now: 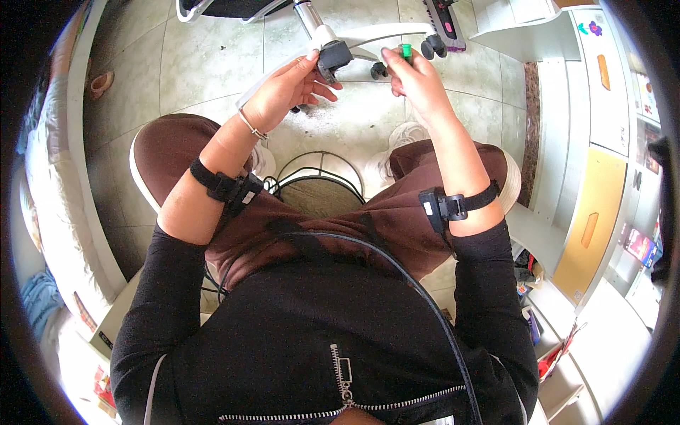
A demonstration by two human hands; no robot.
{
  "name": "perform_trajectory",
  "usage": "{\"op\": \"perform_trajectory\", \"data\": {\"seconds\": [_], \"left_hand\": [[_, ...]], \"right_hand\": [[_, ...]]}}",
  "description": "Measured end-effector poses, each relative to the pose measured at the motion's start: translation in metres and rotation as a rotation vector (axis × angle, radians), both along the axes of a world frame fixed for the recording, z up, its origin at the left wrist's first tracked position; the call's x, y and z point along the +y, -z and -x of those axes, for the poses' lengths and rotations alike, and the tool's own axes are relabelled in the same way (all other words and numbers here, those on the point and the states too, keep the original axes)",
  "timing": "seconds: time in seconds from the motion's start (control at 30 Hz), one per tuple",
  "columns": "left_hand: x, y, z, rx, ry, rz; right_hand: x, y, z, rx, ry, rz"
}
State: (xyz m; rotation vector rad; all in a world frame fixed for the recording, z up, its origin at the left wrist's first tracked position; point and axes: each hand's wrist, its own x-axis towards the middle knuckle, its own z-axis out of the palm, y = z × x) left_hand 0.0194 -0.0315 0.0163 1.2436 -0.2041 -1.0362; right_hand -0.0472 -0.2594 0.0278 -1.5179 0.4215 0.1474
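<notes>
A swivel chair's white base (pixel 386 30) stands in front of me, its metal post (pixel 307 15) rising toward the far edge. At the near end of one leg is a black caster (pixel 334 58). My left hand (pixel 294 85) grips it from the left, thumb on top and fingers curled beneath. To the right, my right hand (pixel 418 81) is closed around a small tool with a bright green end (pixel 406 51); the rest of it is hidden in the fingers. Another black caster (pixel 433 47) sits just beyond that hand.
A round stool (pixel 319 195) with a wire frame and a black cable stands between my knees. White and yellow drawers (pixel 588 219) line the right side. A bed (pixel 71 205) runs along the left. A dark floor-cleaner head (pixel 445 25) lies at the far right on the tiles.
</notes>
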Motion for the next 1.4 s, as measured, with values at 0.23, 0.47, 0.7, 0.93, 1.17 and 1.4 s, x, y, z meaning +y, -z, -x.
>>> {"op": "perform_trajectory", "data": {"seconds": [0.23,0.47,0.7,0.93,1.17,1.4], "left_hand": [[-0.001,0.0,0.0,0.002,0.005,0.002],[0.0,-0.001,0.0,-0.001,0.008,-0.008],[-0.001,-0.002,0.0,-0.001,0.009,-0.005],[-0.001,-0.003,0.001,0.002,-0.012,-0.037],[-0.001,-0.003,-0.001,-0.014,0.001,-0.02],[-0.001,-0.004,0.001,-0.034,-0.015,-0.041]], "right_hand": [[0.002,0.01,0.002,-0.1,-0.147,0.604],[0.01,-0.002,-0.001,0.034,-0.32,0.745],[0.016,0.0,0.001,-0.039,-0.344,0.6],[0.018,0.009,0.002,0.077,-0.325,0.343],[0.016,0.003,0.002,0.224,-0.231,0.035],[0.017,0.003,0.002,0.24,-0.218,-0.057]]}}
